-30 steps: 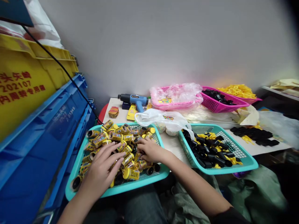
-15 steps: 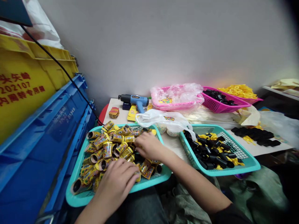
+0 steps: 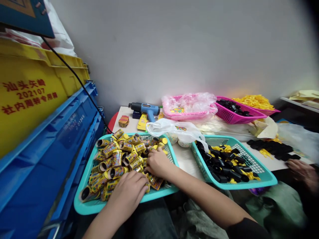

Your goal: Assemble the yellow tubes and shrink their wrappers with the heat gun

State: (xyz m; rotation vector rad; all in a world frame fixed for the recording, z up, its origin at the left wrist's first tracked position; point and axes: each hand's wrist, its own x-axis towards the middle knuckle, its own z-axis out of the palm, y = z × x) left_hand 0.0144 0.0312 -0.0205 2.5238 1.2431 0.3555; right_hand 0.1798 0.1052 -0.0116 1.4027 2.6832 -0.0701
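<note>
A teal plastic mesh basket (image 3: 86,176) sits in front of me, heaped with several clear cylindrical containers (image 3: 117,167) with yellow-and-black labels, yellow caps and black ends. My left hand (image 3: 128,189) rests on the near part of the heap, its fingers lying over the containers. My right hand (image 3: 157,162) is curled among the containers in the middle of the basket. Its fingers hide whatever lies beneath them, so I cannot tell if either hand holds one. To the right, a second teal basket (image 3: 249,184) holds black parts (image 3: 225,169) and yellow pieces.
Stacked yellow (image 3: 32,109) and blue (image 3: 54,156) crates rise along the left. A blue hot-air gun (image 3: 147,108), white plastic bag (image 3: 171,127), and pink baskets (image 3: 236,114) stand on the table (image 3: 184,159). A co-worker's hand (image 3: 302,171) appears near black parts at the right edge.
My left hand has moved from the heap's middle toward the near rim, and my right hand has shifted slightly lower. The view has tilted slightly, and a co-worker's hand has appeared at right.
</note>
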